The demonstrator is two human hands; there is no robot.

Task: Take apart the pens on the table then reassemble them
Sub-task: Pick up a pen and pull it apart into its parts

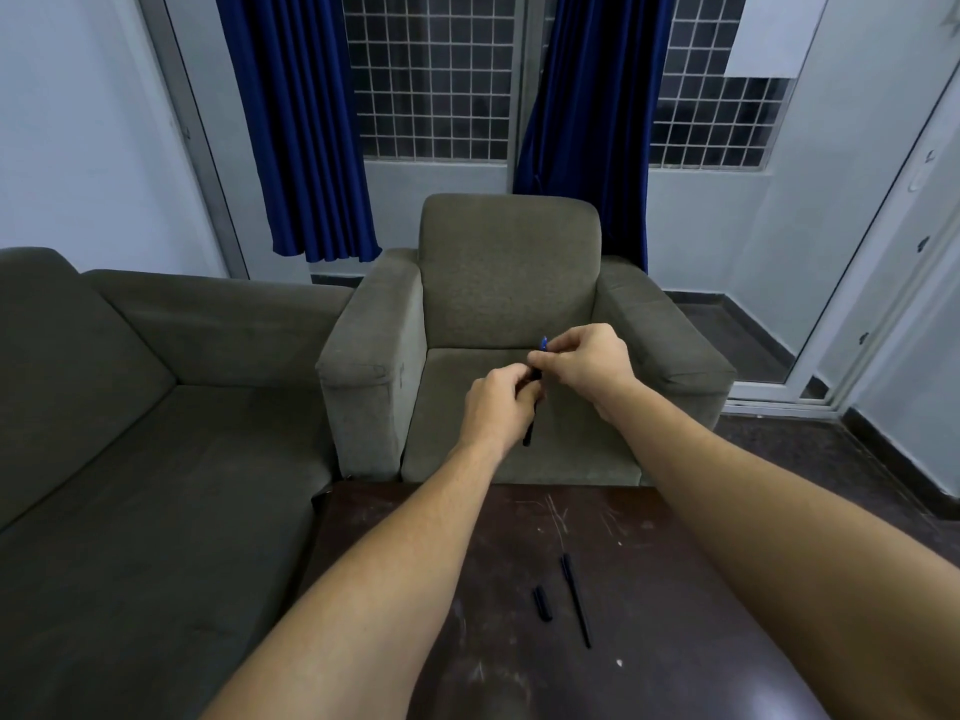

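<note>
Two pen parts (575, 600) on scratched table (675, 589)

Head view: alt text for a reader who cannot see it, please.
Two bare hands, left hand and right hand, hold a slim black pen above a dark scratched wooden table, where a short black pen cap and thin black pen barrel lie.

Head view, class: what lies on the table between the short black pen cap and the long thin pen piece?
Nothing: between the cap and the long piece, the head view shows only bare, scratched table.
</note>
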